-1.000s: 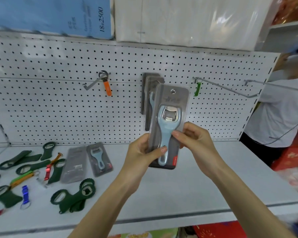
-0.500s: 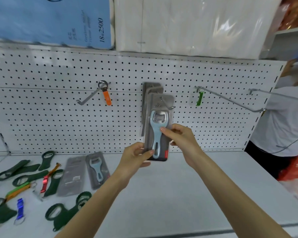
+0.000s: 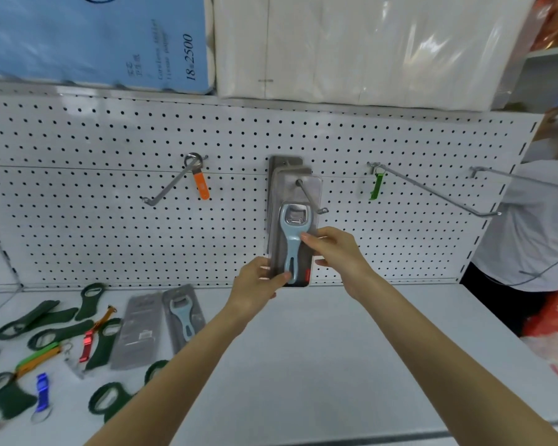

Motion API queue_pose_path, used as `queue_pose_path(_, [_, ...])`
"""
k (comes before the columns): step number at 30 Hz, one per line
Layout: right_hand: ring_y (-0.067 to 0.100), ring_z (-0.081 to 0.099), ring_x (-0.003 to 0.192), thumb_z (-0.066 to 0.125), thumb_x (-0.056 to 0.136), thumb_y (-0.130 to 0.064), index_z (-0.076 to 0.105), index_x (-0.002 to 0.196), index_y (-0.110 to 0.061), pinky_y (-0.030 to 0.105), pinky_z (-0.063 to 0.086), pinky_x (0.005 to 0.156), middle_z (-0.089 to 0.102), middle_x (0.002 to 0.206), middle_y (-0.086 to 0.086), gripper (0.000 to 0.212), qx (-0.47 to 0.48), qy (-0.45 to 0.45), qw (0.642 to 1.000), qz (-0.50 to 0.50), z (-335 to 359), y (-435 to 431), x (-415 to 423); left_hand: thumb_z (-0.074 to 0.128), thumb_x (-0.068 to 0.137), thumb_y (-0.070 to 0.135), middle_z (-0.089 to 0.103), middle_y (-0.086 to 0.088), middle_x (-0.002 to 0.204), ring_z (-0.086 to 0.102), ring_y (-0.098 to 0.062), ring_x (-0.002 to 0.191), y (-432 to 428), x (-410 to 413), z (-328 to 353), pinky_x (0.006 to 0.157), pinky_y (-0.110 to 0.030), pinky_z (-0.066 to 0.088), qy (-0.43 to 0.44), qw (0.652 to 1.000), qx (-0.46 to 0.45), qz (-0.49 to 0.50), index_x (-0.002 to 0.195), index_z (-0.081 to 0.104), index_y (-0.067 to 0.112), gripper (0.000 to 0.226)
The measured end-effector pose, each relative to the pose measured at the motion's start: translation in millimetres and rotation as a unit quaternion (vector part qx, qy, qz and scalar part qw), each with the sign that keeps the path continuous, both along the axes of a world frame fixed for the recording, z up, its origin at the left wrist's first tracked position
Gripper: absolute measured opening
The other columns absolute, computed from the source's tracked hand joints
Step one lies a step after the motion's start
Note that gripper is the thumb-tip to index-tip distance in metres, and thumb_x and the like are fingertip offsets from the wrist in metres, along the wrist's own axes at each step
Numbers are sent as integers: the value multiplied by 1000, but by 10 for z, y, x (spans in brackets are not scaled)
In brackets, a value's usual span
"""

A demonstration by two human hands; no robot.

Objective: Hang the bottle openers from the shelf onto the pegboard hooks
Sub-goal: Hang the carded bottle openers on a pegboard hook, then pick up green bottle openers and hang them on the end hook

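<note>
A light blue bottle opener in a grey blister pack (image 3: pixel 295 233) hangs on the middle pegboard hook (image 3: pixel 310 196), in front of two other grey packs. My left hand (image 3: pixel 258 283) pinches the pack's lower left corner. My right hand (image 3: pixel 334 249) holds its right edge, fingertips on the opener's handle. On the white shelf (image 3: pixel 335 349) at the left lie another packed blue opener (image 3: pixel 182 313), a face-down pack (image 3: pixel 139 329), several dark green openers (image 3: pixel 62 333) and small red, blue and green ones.
An orange opener (image 3: pixel 202 185) hangs on the left hook and a green one (image 3: pixel 377 186) on a long hook at the right. Another long hook (image 3: pixel 522 180) sticks out far right, beside a person in a white shirt (image 3: pixel 541 233). Boxes sit on top.
Both hands carried the packed opener up and away from me onto the middle hook; it now hangs against the packs behind it. My view tilted upward.
</note>
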State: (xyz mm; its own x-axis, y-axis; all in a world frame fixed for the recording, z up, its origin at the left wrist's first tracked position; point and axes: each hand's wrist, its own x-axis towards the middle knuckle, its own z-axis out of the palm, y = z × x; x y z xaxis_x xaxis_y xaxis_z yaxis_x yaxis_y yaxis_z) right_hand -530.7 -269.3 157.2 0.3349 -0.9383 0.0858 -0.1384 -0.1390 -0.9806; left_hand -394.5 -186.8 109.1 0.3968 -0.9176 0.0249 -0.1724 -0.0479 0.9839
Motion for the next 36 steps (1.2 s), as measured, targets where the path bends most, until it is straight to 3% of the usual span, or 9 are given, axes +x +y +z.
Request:
queue_pose_path(6, [19,57,112,61,88,-47,58,122,-15,36,48,97,60,124,2,47,-24,122,992,-1,-5,34,-132,69,83,42,55,2,128,56,-13,109,75,18,-27,92,-30,44,29,1000,9,-4,133,44,24,59])
queue_pose_path(10, [26,46,127,55,89,-55,35,145,-16,32,39,95,45,142,9,71,-128,306,943,20,-76,141,-273,66,82,50,40,3,145,43,-18,130,249,159,-149,97,-30,37,-109,994,24,-7,144,32,30,73])
queue_pose_path(12, [29,34,136,52,89,-58,21,151,-19,40,35,105,33,151,11,80,-185,417,889,44,-128,210,-308,60,83,57,34,1,152,35,-21,137,397,328,-220,107,-35,32,-325,944,51,-1,148,26,27,79])
queue_pose_path(14, [29,25,141,48,90,-60,11,153,-20,44,28,111,21,157,9,83,-217,504,833,73,-180,284,-288,51,85,65,28,-2,156,28,-23,141,557,516,-281,112,-39,25,-539,838,85,1,150,23,26,81])
queue_pose_path(16, [29,19,144,45,91,-60,4,153,-19,45,23,114,11,160,7,85,-231,554,793,104,-238,359,-201,45,85,69,26,-4,157,25,-24,143,717,687,-326,115,-42,20,-625,772,119,5,150,22,26,81])
queue_pose_path(22, [28,10,147,43,91,-62,0,153,-14,44,17,117,2,162,8,90,-205,576,776,154,-488,612,290,50,83,67,43,-3,146,40,-26,133,1136,1215,-435,112,-42,29,-606,785,127,2,145,30,26,77])
queue_pose_path(28, [28,11,147,44,90,-64,2,153,-11,43,18,117,8,161,9,92,-168,580,776,184,-801,764,1068,43,84,70,38,-5,150,37,-26,136,1341,2066,-621,111,-41,27,-615,776,136,-18,148,26,25,80])
queue_pose_path(32, [32,25,142,47,90,-61,13,152,-6,45,28,113,21,157,14,90,-127,560,798,184,-956,824,1734,34,84,75,32,-5,154,34,-26,139,1393,2803,-757,112,-44,28,-627,763,149,-48,150,22,24,84])
queue_pose_path(36, [33,50,118,51,92,-53,37,139,-8,38,44,95,47,139,17,67,-90,547,811,188,-1138,969,2362,21,79,79,31,-3,155,35,-24,138,1543,3488,-896,112,-41,28,-623,766,144,-62,150,23,25,89])
